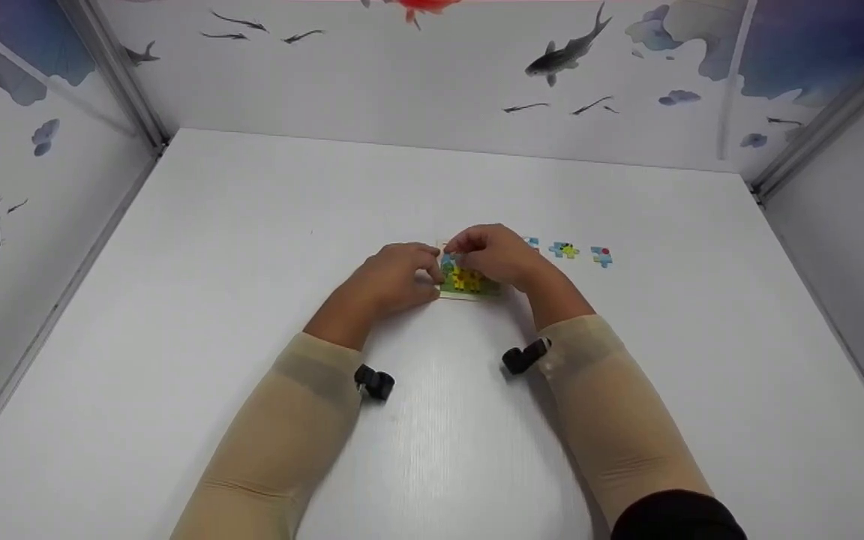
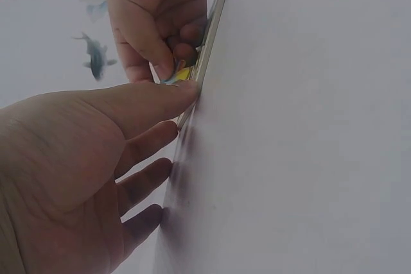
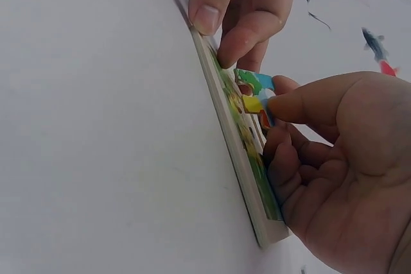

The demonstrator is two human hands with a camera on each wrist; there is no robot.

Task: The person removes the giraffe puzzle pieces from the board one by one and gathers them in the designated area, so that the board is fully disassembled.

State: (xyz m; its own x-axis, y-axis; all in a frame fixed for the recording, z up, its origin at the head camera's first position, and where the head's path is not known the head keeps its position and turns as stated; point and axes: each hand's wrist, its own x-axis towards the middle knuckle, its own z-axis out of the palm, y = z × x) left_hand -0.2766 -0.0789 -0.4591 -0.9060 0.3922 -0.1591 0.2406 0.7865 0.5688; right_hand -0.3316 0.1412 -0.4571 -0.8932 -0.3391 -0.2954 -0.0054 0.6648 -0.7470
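Note:
A small jigsaw puzzle board (image 1: 469,298) lies on the table, its picture showing yellow giraffe-like figures on green. My right hand (image 1: 503,259) is over its upper part and pinches a puzzle piece (image 3: 255,104) between thumb and fingers. That piece has yellow and light blue on it and is tilted against the board's face. At the board's left side, my left hand (image 1: 394,277) touches the edge with extended thumb and fingertips. In the right wrist view, the left thumb (image 3: 207,18) presses at the board's corner. My right hand hides much of the picture.
Right of the board, loose puzzle pieces lie in a row: a yellow and blue one (image 1: 565,250), a blue one with a red spot (image 1: 601,256), and one partly behind my right hand (image 1: 532,242). White panels printed with fish (image 1: 563,56) enclose the table (image 1: 252,195).

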